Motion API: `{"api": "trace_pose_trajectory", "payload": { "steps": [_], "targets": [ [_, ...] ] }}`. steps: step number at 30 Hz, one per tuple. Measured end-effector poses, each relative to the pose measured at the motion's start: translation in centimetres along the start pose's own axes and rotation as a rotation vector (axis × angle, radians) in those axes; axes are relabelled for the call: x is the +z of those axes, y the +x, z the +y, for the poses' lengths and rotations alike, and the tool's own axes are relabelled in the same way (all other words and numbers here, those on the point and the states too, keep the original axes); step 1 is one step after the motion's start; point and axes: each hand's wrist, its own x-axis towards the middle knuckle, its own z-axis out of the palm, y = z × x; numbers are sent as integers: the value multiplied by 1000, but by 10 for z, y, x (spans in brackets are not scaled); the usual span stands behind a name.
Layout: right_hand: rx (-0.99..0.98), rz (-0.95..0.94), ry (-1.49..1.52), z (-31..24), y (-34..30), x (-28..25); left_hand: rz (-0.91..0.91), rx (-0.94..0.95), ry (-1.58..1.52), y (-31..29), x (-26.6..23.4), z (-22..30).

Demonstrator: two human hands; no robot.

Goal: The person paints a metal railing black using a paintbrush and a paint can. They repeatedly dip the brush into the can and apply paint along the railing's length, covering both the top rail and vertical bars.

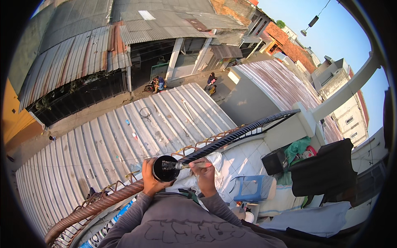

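My left hand is wrapped around a round can with dark, glossy contents. In my right hand is a paintbrush with a pale handle, pinched between the fingers. Its bristle end lies over the mouth of the can; whether it touches the dark liquid I cannot tell. Just beyond both hands runs a twisted balcony railing. The railing's right stretch is shiny black, while its left stretch is reddish brown.
Below the railing spreads a corrugated metal roof. On the tiled balcony at right are a blue plastic stool, a black box, sacks and a hanging black cloth. People are in the street below.
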Motion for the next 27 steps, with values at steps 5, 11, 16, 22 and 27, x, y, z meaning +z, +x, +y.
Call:
{"api": "trace_pose_trajectory", "payload": {
  "steps": [5, 11, 16, 22, 27],
  "targets": [
    [-25, -30, -103, -1, 7, 1, 25, 64, 49, 11, -1, 0],
    [11, -22, -89, -3, 7, -1, 26, 36, -18, 10, -2, -2],
    [7, 28, -167, -2, 6, -1, 33, 25, -19, 7, -1, -3],
    [109, 40, 156, -2, 9, -11, 12, 68, 10, 11, -3, -1],
    [76, 48, 12, 1, 9, -17, 5, 77, -35, 12, 0, -1]
  ]
}}
